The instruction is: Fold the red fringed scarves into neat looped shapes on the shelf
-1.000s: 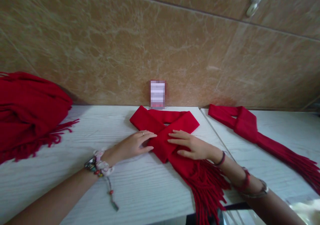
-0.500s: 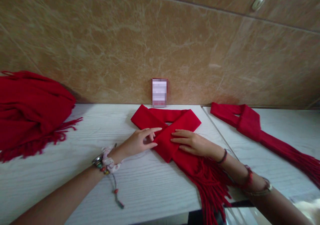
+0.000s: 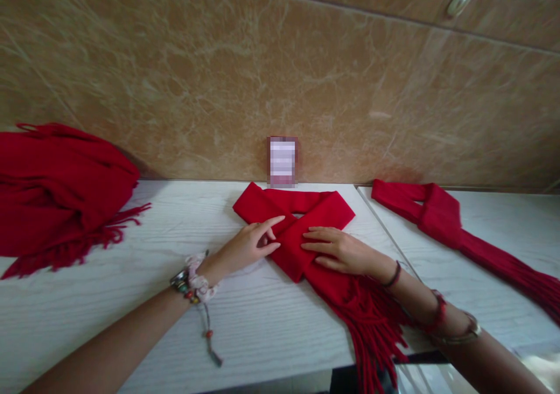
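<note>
A red scarf (image 3: 289, 248) lies folded in a crossed loop on the white table, its fringe hanging over the front edge. My left hand (image 3: 249, 243) is at the left side of the crossing, forefinger and thumb apart, fingertips at the cloth. My right hand (image 3: 339, 251) lies flat on the right part of the fold with its fingers spread. Neither hand grips the cloth. The palm and forearm on the right cover part of the scarf and its fringe.
A heap of red fringed scarves (image 3: 65, 190) sits on the left. Another folded red scarf (image 3: 440, 216) lies on the right. A small blurred card or box (image 3: 282, 162) stands against the brown marbled wall (image 3: 219, 79). A seam crosses the white table (image 3: 175, 330).
The whole view has shifted slightly. My left forefinger has lifted a little at the crossing. My right hand and the folded scarf stay in nearly the same position.
</note>
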`<state>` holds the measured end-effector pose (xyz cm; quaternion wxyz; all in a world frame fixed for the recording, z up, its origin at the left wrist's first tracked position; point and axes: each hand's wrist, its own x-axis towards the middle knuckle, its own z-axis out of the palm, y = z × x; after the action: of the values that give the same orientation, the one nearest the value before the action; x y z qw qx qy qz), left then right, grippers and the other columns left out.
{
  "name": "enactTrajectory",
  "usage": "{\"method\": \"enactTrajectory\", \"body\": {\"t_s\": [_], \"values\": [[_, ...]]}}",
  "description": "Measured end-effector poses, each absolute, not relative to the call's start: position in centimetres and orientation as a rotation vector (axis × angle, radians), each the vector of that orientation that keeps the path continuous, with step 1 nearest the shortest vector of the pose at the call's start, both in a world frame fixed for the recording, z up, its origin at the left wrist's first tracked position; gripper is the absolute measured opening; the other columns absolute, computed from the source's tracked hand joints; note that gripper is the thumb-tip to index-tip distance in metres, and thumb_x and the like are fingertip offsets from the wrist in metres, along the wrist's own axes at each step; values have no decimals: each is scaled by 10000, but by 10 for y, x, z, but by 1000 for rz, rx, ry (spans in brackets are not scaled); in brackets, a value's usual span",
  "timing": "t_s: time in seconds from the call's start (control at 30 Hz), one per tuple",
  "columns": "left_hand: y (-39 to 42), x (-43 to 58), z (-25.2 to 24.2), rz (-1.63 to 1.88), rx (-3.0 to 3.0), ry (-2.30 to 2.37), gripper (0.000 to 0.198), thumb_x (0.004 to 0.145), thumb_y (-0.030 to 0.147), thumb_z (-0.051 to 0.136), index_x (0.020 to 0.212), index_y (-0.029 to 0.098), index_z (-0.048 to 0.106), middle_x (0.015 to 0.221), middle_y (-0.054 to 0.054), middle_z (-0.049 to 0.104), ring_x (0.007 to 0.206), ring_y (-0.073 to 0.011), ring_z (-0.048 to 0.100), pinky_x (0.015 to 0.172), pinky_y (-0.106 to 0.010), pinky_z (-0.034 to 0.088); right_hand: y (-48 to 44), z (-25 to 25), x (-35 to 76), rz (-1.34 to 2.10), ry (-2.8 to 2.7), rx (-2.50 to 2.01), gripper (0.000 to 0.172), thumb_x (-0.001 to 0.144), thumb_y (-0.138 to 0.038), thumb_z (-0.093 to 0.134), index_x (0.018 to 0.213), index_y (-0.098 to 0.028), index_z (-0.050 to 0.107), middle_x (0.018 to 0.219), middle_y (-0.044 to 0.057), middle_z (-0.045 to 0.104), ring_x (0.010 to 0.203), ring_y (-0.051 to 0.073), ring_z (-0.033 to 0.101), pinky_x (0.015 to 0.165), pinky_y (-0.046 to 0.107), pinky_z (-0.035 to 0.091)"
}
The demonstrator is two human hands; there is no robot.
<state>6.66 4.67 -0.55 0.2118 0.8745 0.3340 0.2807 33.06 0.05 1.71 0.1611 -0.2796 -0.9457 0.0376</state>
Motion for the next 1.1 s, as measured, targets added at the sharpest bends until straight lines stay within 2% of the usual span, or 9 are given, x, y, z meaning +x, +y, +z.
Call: {"method": "enactTrajectory", "body": {"t_s": [0.1,0.17,0.3,0.43,0.6,0.73,0.83,0.97,1.1], "values": [[48,66,-5,790,2534,974,461,857,254,526,1306,185,441,728,18,599,673,-119,568,688,-254,492,0,18,330,123,-2686,-792,395,919,-306,438,1271,-151,532,1356,152,482,1290,243,388,1035,474,371],[46,66,-4,833,2634,984,420,874,262,506,1285,186,465,782,-4,609,735,-138,577,759,-297,499,-1,18,330,151,-2717,-777,402,918,-320,444,1274,-154,532,1373,153,462,1309,253,358,1043,480,357],[40,68,-1,890,2822,888,352,893,296,475,1227,198,524,1106,-88,582,1040,-203,545,941,-382,446,0,18,330,202,-2734,-763,388,918,-321,449,1258,-165,547,1343,134,500,1288,234,395,1046,442,370],[37,68,-2,565,2912,788,479,897,414,464,1318,187,446,1370,-130,436,1275,-256,388,1032,-434,360,4,13,333,139,-2576,-860,371,936,-296,402,1248,-163,551,1311,136,529,1254,218,440,1030,432,395],[41,66,-5,373,2923,830,471,920,411,424,1341,200,424,1383,-119,445,1278,-239,401,1046,-432,338,17,0,345,69,-2454,-1153,393,933,-305,393,1248,-128,547,1273,166,549,1233,270,459,1008,482,411],[40,67,-3,473,2945,834,443,917,370,445,1318,180,450,1383,-135,437,1278,-250,402,1025,-418,377,22,-3,351,50,-2374,-1156,374,930,-294,394,1254,-172,536,1306,147,517,1244,263,444,1012,494,404],[37,68,2,631,2941,787,420,927,339,426,1320,191,442,1440,-138,351,1324,-250,334,1042,-432,363,16,4,349,27,-2302,-1065,353,920,-282,420,1246,-201,527,1311,137,500,1247,254,432,991,487,421],[34,69,8,490,2967,609,429,912,358,462,1314,208,451,1422,-111,395,1319,-233,351,1073,-437,315,1,17,339,135,-2426,-922,245,901,-264,464,1086,-169,594,1030,120,621,975,201,581,830,364,511],[35,68,5,408,2926,577,484,889,398,502,1329,208,434,1386,-105,448,1281,-216,409,1073,-406,311,-9,25,331,279,-2605,-906,166,884,-260,486,915,-161,617,814,68,629,732,152,584,675,279,497]]}}
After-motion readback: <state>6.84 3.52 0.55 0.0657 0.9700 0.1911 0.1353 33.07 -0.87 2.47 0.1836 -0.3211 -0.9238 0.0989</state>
